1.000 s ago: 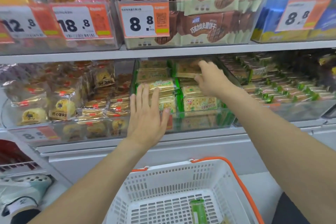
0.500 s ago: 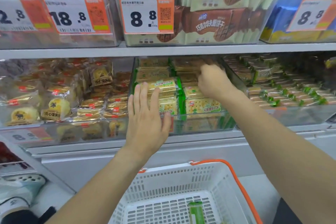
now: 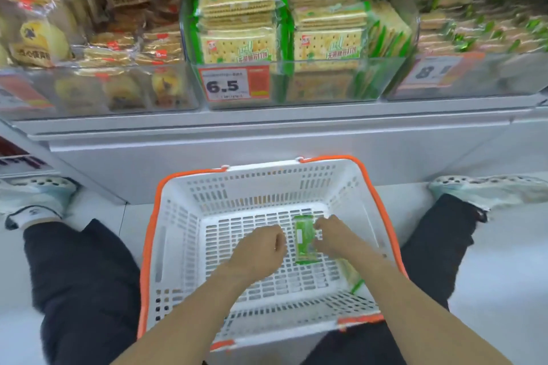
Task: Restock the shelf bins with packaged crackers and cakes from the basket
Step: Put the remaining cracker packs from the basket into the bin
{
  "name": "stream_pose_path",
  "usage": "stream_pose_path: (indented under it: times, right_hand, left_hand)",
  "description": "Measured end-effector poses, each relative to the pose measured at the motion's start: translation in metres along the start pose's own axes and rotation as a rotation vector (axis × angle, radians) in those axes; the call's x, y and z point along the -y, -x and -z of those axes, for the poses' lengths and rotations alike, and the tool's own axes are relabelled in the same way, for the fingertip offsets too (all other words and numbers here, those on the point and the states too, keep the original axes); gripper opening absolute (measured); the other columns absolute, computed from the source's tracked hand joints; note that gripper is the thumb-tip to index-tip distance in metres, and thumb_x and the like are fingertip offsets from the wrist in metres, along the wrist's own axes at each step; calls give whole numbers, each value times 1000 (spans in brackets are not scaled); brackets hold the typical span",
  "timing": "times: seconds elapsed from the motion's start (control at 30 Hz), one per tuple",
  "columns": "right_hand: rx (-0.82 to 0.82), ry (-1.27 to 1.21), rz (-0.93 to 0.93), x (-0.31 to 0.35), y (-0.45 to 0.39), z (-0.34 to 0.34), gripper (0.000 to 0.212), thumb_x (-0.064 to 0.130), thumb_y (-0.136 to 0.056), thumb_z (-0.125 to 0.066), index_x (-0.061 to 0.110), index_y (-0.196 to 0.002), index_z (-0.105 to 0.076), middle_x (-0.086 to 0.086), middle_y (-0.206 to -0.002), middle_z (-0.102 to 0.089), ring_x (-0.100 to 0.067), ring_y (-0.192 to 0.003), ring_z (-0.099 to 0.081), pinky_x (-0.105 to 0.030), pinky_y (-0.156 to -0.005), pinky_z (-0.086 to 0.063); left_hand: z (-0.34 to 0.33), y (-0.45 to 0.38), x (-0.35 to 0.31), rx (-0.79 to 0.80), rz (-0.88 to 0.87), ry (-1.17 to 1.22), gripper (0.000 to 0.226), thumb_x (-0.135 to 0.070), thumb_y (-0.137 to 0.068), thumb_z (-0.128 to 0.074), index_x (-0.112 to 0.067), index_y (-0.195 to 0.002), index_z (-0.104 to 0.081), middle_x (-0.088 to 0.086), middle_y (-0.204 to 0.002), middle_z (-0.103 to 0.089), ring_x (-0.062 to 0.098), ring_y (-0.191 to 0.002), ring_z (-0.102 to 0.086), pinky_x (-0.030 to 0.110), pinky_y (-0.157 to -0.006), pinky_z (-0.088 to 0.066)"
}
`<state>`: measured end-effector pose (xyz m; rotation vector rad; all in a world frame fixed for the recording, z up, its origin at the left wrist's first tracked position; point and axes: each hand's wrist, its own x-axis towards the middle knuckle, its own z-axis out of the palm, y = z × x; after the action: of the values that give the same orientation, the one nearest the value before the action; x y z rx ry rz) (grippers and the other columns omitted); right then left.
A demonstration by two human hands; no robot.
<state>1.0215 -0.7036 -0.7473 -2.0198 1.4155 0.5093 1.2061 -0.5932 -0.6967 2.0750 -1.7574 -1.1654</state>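
A white plastic basket [image 3: 166, 234] with orange rim sits on the floor between my knees. Inside it a green cracker pack [image 3: 305, 241] stands on its edge. My right hand [image 3: 335, 234] grips the pack's right side. My left hand [image 3: 261, 249] hovers just left of it, fingers curled, holding nothing. A second green pack [image 3: 351, 274] lies on the basket floor, partly hidden under my right forearm. Above, a clear shelf bin [image 3: 326, 83] holds stacked green cracker packs [image 3: 237, 44].
A bin of wrapped cakes [image 3: 89, 89] stands left of the cracker bin and another bin of green-wrapped snacks [image 3: 474, 74] stands to its right. An orange price tag [image 3: 234, 84] reads 6.5. My shoes [image 3: 486, 190] and dark trouser legs flank the basket.
Both hands have left the cracker bin and dropped into the basket. My view has tilted down from the shelves. The right hand now holds the green pack.
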Motion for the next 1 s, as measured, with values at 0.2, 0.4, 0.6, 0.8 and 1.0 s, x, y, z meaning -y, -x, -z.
stream_pose_path:
  times: [0.2, 0.4, 0.6, 0.8, 1.0]
  right_hand:
    - [124, 448, -124, -33, -10, -56, 60, 10, -86, -63, 20, -142, -43, -19, -147, -29, -39, -139, -31, -45, -103, -48]
    - [15, 551, -158, -29, -14, -70, 58, 8, -85, -63, 12, -140, -43, -24, -139, -35, -39, -132, -38, -37, -102, -47]
    - [11, 481, -150, -34, -11, -65, 48, 9, -88, -64, 7, -133, -46, -16, -135, -38, -27, -117, -50, -31, -95, -51]
    - [-50, 206, -157, -8, -2, -39, 51, -4, -90, -54, 8, -137, -39, -17, -137, -37, -32, -109, -59, -33, -85, -53]
    - [-79, -1043, -218, 32, 26, -10, 59, -1, -79, -81, 9, -126, -47, -13, -106, -66, -25, -89, -70, -33, -68, -62]
  left_hand:
    - [-51, 29, 35, 328, 171, 99, 25, -35, -103, -42, -16, -97, -56, -2, -93, -63, 18, -78, -61, 38, -82, -53]
    - [-65, 41, 43, 263, 242, 190, 28, -37, -103, -42, -17, -109, -60, -2, -103, -67, 17, -93, -64, 35, -89, -54]
    - [-73, 47, 43, 255, 269, 274, 28, -36, -103, -43, -19, -116, -60, -8, -111, -64, 11, -99, -62, 28, -91, -51]
    - [-64, 51, 44, 209, 296, 374, 26, -40, -103, -45, -21, -108, -62, -6, -108, -65, 14, -98, -64, 30, -90, -54]
    - [-51, 48, 36, 14, 315, 565, 24, -37, -98, -59, -27, -119, -52, -8, -115, -59, 7, -92, -65, 19, -67, -53]
